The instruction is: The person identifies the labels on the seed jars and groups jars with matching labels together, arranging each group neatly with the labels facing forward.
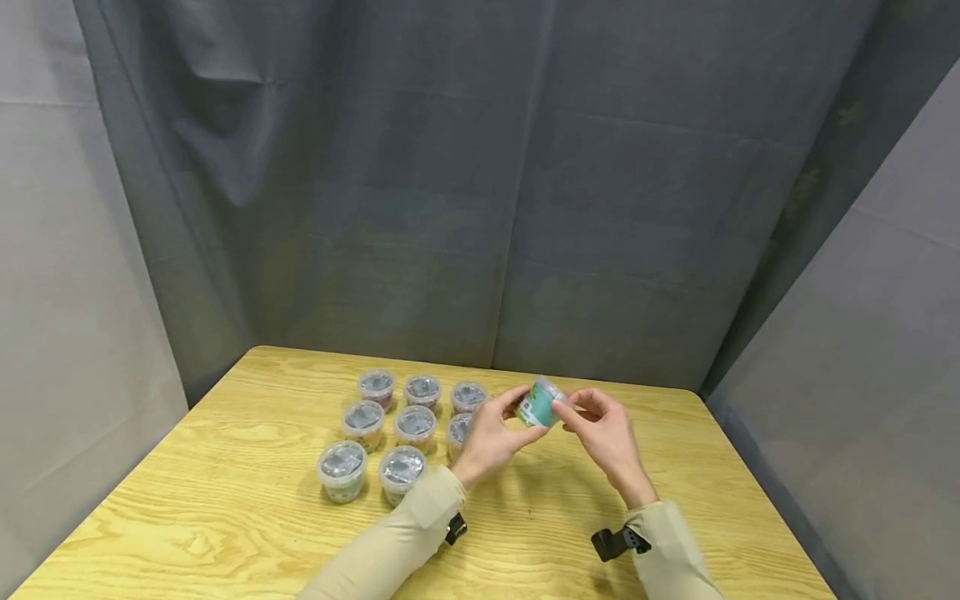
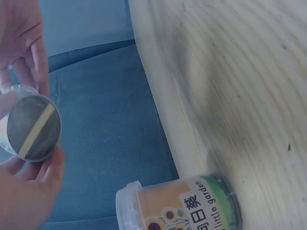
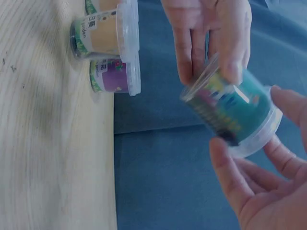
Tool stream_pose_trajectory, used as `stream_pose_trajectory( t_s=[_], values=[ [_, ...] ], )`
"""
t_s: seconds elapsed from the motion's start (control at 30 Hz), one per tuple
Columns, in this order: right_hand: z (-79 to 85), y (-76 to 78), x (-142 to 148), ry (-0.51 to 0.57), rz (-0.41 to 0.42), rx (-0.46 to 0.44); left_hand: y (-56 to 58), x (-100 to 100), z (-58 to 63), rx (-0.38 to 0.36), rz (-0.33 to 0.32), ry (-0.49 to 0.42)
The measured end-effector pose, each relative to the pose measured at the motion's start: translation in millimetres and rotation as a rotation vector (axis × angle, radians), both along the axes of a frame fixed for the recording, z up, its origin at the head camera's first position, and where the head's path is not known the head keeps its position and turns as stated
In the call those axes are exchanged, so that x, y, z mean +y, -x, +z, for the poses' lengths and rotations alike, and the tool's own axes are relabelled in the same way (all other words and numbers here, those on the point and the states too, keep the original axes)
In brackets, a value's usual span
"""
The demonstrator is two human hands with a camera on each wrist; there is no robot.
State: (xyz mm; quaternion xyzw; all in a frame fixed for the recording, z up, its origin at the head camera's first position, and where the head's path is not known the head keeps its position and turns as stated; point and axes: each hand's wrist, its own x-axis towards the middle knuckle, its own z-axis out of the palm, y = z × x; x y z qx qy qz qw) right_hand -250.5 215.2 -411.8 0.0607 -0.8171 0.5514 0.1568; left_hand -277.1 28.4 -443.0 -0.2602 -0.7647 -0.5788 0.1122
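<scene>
Both hands hold a small plastic cup (image 1: pixel 538 405) with a teal label, tilted above the table. My left hand (image 1: pixel 491 437) grips the cup from the left, thumb on its side near the base. From the right, my right hand (image 1: pixel 609 435) pinches it near the clear lid, as the right wrist view shows with the teal-labelled cup (image 3: pixel 244 103) lying sideways between the fingers. In the left wrist view, the cup's round dark base (image 2: pixel 33 128) faces the camera, with a pale strip across it.
Several similar lidded cups (image 1: pixel 415 423) stand in rows on the wooden table (image 1: pixel 225 475), left of the hands. One cup (image 2: pixel 180 206) has an orange sunflower label; another (image 3: pixel 115 76) is purple. Grey curtains (image 1: pixel 420 183) surround the table's back and sides.
</scene>
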Motion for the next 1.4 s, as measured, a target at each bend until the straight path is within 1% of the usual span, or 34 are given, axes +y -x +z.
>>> stream_pose_trajectory(
  t_s=[0.07, 0.1, 0.13, 0.2, 0.27, 0.33, 0.4, 0.47, 0.57, 0.7, 0.8, 0.87, 1.07, 1.27, 1.33, 1.4],
  values=[
    [2.0, -0.6, -3.8, -0.024, -0.039, -0.02, -0.5, 0.9, -0.9, 0.06, 0.041, 0.027],
    [2.6, -0.5, -5.0, -0.013, -0.04, -0.027, -0.6, 1.0, -1.3, 0.079, 0.051, 0.035],
    [2.6, -0.1, -5.3, 0.006, -0.034, -0.03, -0.6, 0.6, -1.6, 0.082, 0.052, 0.04],
    [1.3, 1.8, -3.7, 0.063, -0.004, -0.038, -0.2, -1.0, -2.1, 0.075, 0.026, 0.032],
    [-0.2, 2.9, -1.0, 0.113, 0.031, -0.04, -0.4, -3.6, -1.8, 0.04, -0.016, 0.018],
    [-1.6, 3.7, 1.9, 0.129, 0.067, -0.041, -0.2, -6.4, -1.4, 0.007, -0.059, 0.003],
    [-2.0, 3.6, 3.1, 0.131, 0.088, -0.045, -0.4, -8.1, -0.4, -0.004, -0.079, -0.003],
    [-2.8, 3.8, 2.7, 0.133, 0.101, -0.049, -1.4, -9.6, 0.2, -0.011, -0.075, -0.004],
    [-3.4, 4.5, -1.1, 0.144, 0.095, -0.053, -2.5, -10.1, 0.0, 0.002, -0.04, -0.005],
    [-3.2, 4.6, -8.8, 0.154, 0.079, -0.054, -3.5, -9.0, -1.1, 0.042, 0.015, -0.018],
    [-3.0, 3.7, -12.0, 0.162, 0.072, -0.049, -3.2, -8.5, -2.6, 0.064, 0.029, -0.02],
    [-3.2, 3.4, -12.3, 0.168, 0.068, -0.048, -2.9, -8.9, -3.4, 0.063, 0.024, -0.014],
    [-4.7, 5.3, -12.7, 0.211, 0.05, -0.048, -2.9, -10.7, -5.2, 0.041, -0.021, -0.003],
    [-4.5, 7.9, -17.6, 0.252, 0.054, -0.044, -4.6, -12.3, -3.3, 0.069, 0.027, 0.016],
    [-5.2, 8.2, -18.0, 0.251, 0.058, -0.041, -5.8, -14.3, -1.1, 0.058, 0.024, 0.026],
    [-6.3, 8.0, -17.2, 0.248, 0.058, -0.042, -6.9, -17.7, 1.9, 0.017, 0.001, 0.018]
  ],
)
